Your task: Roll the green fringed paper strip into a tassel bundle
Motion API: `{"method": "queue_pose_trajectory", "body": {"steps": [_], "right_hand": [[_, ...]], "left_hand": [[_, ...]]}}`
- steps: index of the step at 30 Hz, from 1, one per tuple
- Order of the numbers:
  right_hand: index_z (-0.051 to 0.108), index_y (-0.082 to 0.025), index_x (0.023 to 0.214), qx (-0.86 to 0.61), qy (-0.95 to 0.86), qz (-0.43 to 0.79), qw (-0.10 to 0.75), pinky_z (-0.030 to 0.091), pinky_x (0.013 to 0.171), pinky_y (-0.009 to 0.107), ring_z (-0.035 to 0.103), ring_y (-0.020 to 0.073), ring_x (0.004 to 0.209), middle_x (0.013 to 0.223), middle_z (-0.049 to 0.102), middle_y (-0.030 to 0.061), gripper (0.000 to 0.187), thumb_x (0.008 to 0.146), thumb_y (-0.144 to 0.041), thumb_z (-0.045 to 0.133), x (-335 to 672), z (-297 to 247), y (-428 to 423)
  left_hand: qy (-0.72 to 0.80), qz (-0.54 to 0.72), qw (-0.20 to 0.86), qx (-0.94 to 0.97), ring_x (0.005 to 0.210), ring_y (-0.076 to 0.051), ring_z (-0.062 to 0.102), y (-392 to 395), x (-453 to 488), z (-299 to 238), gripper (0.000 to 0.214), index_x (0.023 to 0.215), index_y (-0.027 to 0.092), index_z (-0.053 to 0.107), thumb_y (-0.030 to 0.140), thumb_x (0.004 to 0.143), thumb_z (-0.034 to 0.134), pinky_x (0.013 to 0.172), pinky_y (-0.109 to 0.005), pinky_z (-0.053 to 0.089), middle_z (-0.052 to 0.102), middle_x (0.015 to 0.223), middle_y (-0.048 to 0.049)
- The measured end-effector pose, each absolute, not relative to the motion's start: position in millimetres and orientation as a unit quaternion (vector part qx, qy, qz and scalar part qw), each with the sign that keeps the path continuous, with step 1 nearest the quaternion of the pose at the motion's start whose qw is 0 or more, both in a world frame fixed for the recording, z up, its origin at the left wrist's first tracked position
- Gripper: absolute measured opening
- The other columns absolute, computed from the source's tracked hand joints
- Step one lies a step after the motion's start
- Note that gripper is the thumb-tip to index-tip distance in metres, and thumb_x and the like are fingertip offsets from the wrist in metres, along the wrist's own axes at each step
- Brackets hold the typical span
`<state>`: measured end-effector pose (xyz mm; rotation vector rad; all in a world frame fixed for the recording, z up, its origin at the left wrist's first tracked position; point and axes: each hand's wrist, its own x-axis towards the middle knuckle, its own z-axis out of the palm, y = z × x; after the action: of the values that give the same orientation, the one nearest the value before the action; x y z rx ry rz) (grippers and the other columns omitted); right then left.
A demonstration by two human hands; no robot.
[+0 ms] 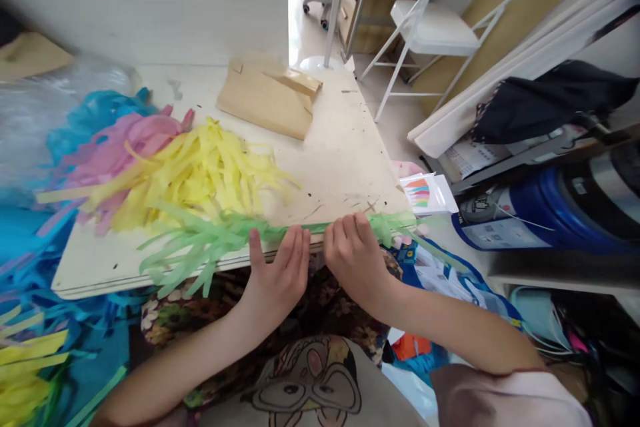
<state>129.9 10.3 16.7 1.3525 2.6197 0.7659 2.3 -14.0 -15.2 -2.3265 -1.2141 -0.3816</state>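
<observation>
A green fringed tissue-paper strip (215, 240) lies along the front edge of a pale wooden board (345, 160), twisted into a thin roll at its middle. My left hand (277, 273) has its fingers extended and pressed on the twisted part. Touching it on the right, my right hand (353, 257) curls its fingers over the same roll. The strip's loose green fringe spreads to the left, and its other end (395, 223) sticks out past my right hand.
Yellow fringe (200, 173), pink fringe (120, 147) and blue fringe (95, 117) lie piled on the board's left half. A brown paper bag (270, 100) sits at the back. Right of the board are a white folding chair (430, 30), a blue barrel (540, 213) and clutter on the floor.
</observation>
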Motion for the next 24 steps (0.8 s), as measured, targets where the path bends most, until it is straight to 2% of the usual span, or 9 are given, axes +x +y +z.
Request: {"method": "queue_pose_trajectory", "body": {"steps": [2,4,6,11,16,21,24], "right_hand": [[0.054,-0.004,0.099,0.471,0.842,0.260,0.041,0.026,0.075,0.037,0.051,0.0225,0.072,0.072,0.059,0.0134,0.031,0.077,-0.007,0.033,128,10,1],[0.043,-0.009,0.115,0.498,0.828,0.252,0.049,0.026,0.076,0.038,0.051,0.0230,0.076,0.077,0.060,0.0129,0.039,0.077,-0.009,0.034,123,4,-6],[0.035,-0.015,0.122,0.525,0.818,0.232,0.051,0.026,0.077,0.040,0.050,0.0234,0.079,0.082,0.059,0.0125,0.046,0.077,-0.010,0.036,116,0,-10],[0.032,-0.025,0.124,0.589,0.793,0.154,-0.002,0.026,0.077,0.043,0.049,0.0226,0.082,0.088,0.057,0.0130,0.050,0.078,-0.008,0.037,107,-4,-12],[0.026,-0.026,0.126,0.584,0.797,0.152,-0.022,0.027,0.078,0.042,0.047,0.0237,0.089,0.094,0.054,0.0140,0.051,0.079,-0.011,0.035,116,-7,-10],[0.027,-0.031,0.125,0.544,0.819,0.170,-0.065,0.024,0.082,0.042,0.040,0.0247,0.100,0.105,0.049,0.0091,0.050,0.080,-0.014,0.036,125,-12,-9],[0.033,-0.028,0.123,0.541,0.815,0.195,-0.078,0.020,0.085,0.043,0.036,0.0248,0.104,0.106,0.049,0.0077,0.045,0.080,-0.015,0.036,131,-14,-8]], "left_hand": [[-0.454,-0.157,0.234,-0.845,0.100,-0.019,0.048,-18,1,-20,0.030,0.100,0.007,0.051,0.006,0.077,0.031,0.094,-0.059,-0.005,0.057,0.102,-0.0136],[-0.466,-0.190,0.223,-0.835,0.101,-0.019,0.048,-19,0,-24,0.027,0.097,0.008,0.051,0.008,0.078,0.031,0.094,-0.058,-0.004,0.056,0.103,-0.0142],[-0.471,-0.220,0.210,-0.828,0.102,-0.020,0.048,-19,0,-27,0.022,0.089,0.009,0.050,0.009,0.079,0.031,0.095,-0.058,-0.002,0.055,0.105,-0.0145],[-0.474,-0.247,0.191,-0.823,0.105,-0.020,0.046,-20,-3,-34,0.015,0.083,0.011,0.047,0.007,0.077,0.034,0.095,-0.058,0.000,0.053,0.109,-0.0146],[-0.493,-0.244,0.207,-0.809,0.103,-0.018,0.047,-22,1,-36,0.021,0.094,0.008,0.048,0.008,0.077,0.034,0.095,-0.056,-0.005,0.055,0.106,-0.0145],[-0.478,-0.222,0.253,-0.811,0.099,-0.017,0.050,-23,8,-32,0.024,0.086,0.007,0.052,0.002,0.076,0.031,0.096,-0.055,-0.005,0.061,0.093,-0.0113],[-0.483,-0.211,0.266,-0.807,0.099,-0.016,0.050,-23,11,-32,0.023,0.083,0.007,0.053,0.002,0.076,0.031,0.097,-0.053,-0.004,0.061,0.091,-0.0113]]}}
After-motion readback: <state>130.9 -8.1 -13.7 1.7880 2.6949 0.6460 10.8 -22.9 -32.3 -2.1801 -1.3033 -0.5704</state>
